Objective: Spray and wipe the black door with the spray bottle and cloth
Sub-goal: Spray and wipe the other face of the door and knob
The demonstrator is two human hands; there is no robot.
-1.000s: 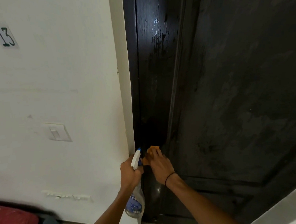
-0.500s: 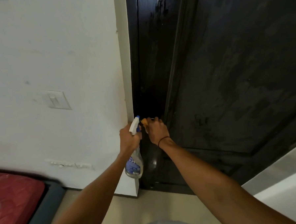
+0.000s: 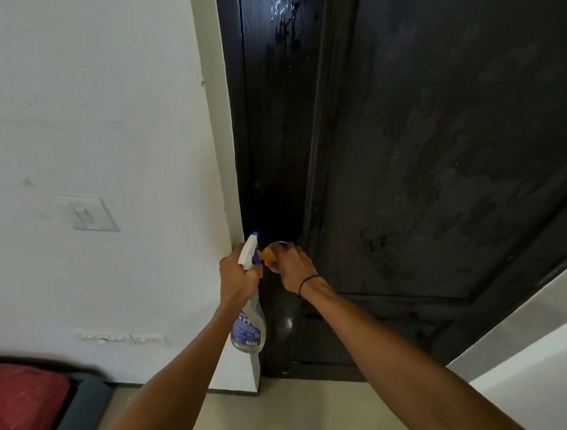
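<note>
The black door [image 3: 436, 141] fills the space above and to the right of both hands, its dark panelled surface showing dull, patchy marks across the wide panel and a wet, glossy streak high up on the narrow strip directly above the hands. Against that narrow strip, the right hand [image 3: 293, 268] presses an orange cloth [image 3: 268, 255], its fingers curled over the cloth so that only a bunched part shows at the hand's left edge; a thin black band [image 3: 307, 282] circles the wrist just below. Just left of it, almost touching, the left hand [image 3: 237, 276] grips the neck of the spray bottle [image 3: 248, 328], fingers wrapped firmly around it below the white trigger head [image 3: 249, 256], whose blue nozzle tip points up towards the door's edge. The clear bottle body hangs below the left hand and carries a blue label with white print, too small and blurred to read, with a small barcode-like patch near the bottom. Left of the left hand runs a white door frame [image 3: 219, 152], and beyond it a white wall [image 3: 89, 110] with a white light switch [image 3: 90, 213] set well to the left and slightly above hand level. Below and far left of the forearms lies a red cushion [image 3: 19, 406] on a dark base. Beneath the arms is a beige floor [image 3: 286, 418], and below the right forearm a white surface [image 3: 547, 382] slants across the corner.
</note>
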